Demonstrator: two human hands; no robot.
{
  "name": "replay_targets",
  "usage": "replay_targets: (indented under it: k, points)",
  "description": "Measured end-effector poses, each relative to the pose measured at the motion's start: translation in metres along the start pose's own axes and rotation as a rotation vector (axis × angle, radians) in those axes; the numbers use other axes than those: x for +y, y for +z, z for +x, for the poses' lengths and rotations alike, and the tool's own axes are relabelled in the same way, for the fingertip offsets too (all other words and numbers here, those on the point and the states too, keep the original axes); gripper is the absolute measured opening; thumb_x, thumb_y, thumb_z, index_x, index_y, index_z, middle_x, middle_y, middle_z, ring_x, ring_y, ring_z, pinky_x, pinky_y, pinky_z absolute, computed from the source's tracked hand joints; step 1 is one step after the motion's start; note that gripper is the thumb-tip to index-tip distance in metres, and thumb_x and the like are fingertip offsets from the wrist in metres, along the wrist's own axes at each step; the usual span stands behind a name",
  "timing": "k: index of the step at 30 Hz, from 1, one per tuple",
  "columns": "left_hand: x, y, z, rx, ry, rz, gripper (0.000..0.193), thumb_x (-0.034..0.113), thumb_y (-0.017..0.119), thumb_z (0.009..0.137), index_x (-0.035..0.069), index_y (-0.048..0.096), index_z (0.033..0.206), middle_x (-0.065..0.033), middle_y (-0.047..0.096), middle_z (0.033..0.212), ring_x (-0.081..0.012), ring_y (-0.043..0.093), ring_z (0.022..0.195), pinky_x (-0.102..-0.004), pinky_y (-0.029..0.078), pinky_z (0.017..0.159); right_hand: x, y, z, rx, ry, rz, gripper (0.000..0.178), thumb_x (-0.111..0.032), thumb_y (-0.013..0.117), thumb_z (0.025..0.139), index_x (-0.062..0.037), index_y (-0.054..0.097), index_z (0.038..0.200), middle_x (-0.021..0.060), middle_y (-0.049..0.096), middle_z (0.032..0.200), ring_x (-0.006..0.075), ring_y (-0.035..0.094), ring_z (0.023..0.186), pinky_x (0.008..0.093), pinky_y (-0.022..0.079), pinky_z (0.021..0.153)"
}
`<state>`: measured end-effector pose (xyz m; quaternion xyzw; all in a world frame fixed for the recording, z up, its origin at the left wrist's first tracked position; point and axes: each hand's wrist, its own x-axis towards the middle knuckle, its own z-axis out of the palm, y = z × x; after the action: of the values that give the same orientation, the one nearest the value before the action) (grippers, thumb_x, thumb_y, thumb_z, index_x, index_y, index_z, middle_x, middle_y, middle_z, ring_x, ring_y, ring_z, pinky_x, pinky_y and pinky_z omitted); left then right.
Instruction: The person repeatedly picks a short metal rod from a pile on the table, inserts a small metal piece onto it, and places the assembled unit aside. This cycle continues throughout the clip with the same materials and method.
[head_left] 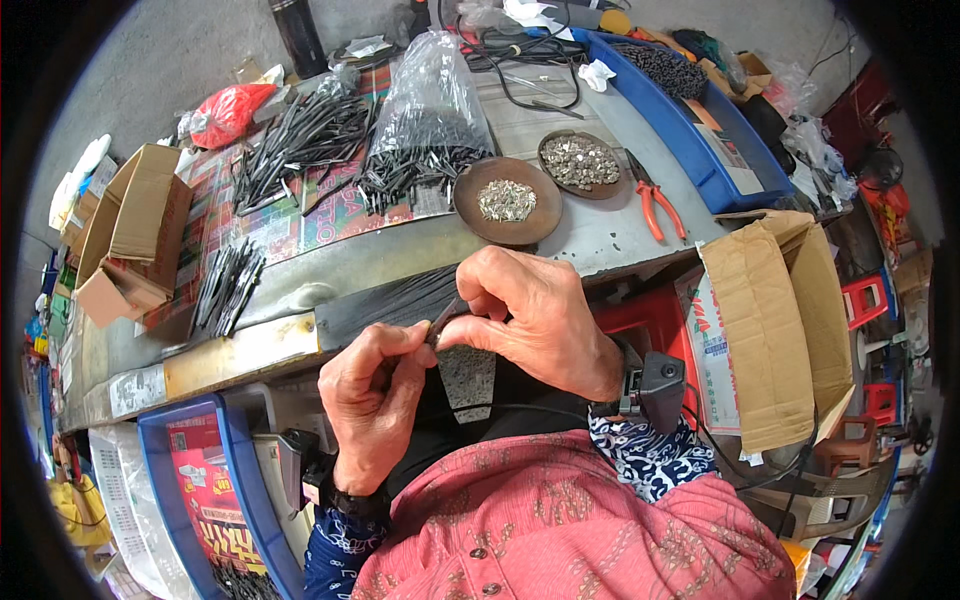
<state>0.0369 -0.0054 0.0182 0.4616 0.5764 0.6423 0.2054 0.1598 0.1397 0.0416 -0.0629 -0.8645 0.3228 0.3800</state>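
My left hand (375, 392) and my right hand (535, 318) meet over my lap, just off the table's near edge. Between them is a thin dark strip (447, 315); its kind cannot be made out. The left thumb and fingertips pinch its lower end. Curled fingers and the thumb of my right hand close on the upper end, hiding part of it. Just beyond the right hand stands a brown dish (531, 232) of small pale metal pieces. A second dish (612, 189), with greyer metal bits, sits behind it, and red-handled pliers (654, 205) lie to the right.
Black strips lie in a large pile (300, 145) and a smaller bundle (225, 290) on the left. A clear plastic bag (430, 85) spills short black pieces. Cardboard boxes (150, 215) flank the work area; a long blue tray (700, 150) stands back right, a blue crate (215, 500) lower left.
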Motion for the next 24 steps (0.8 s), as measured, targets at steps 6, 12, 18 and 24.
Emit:
replay_targets:
  k: [6,12,18,24]
  points:
    - [-0.003,0.007,-0.005,0.102,-0.113,-0.235,0.014,-0.009,0.057,0.089,-0.004,0.062,0.101,-0.0039,0.064,0.080,-0.0035,0.053,0.066,-0.0178,0.043,0.057,0.002,0.007,-0.002,-0.017,0.091,0.147,0.026,-0.009,0.079,0.076,-0.0030,0.056,0.087,0.0034,0.057,0.075,0.0110,0.053,0.061,0.0253,0.045,0.053]
    - [-0.008,0.011,-0.004,0.161,-0.145,-0.417,0.013,-0.003,0.058,0.092,-0.002,0.061,0.104,-0.0048,0.065,0.080,-0.0037,0.047,0.058,-0.0180,0.037,0.052,0.001,0.032,-0.009,0.133,-0.053,0.080,0.020,0.000,0.073,0.077,-0.0024,0.059,0.091,0.0081,0.062,0.081,0.0211,0.063,0.066,0.0301,0.051,0.057]
    - [-0.009,0.011,-0.006,0.163,-0.132,-0.484,0.012,-0.002,0.058,0.093,-0.003,0.061,0.104,-0.0021,0.062,0.077,-0.0036,0.045,0.058,-0.0182,0.034,0.050,0.004,0.044,-0.013,0.217,-0.221,-0.158,0.017,-0.004,0.068,0.078,-0.0018,0.056,0.089,0.0101,0.055,0.077,0.0266,0.060,0.068,0.0356,0.049,0.060]
    - [-0.007,0.013,-0.007,0.178,-0.173,-0.502,0.012,-0.002,0.058,0.093,-0.003,0.061,0.104,0.0011,0.057,0.074,-0.0034,0.044,0.057,-0.0187,0.033,0.050,0.008,0.051,-0.012,0.216,-0.231,-0.240,0.015,-0.009,0.068,0.081,-0.0048,0.054,0.082,0.0076,0.048,0.068,0.0253,0.053,0.058,0.0364,0.045,0.053]
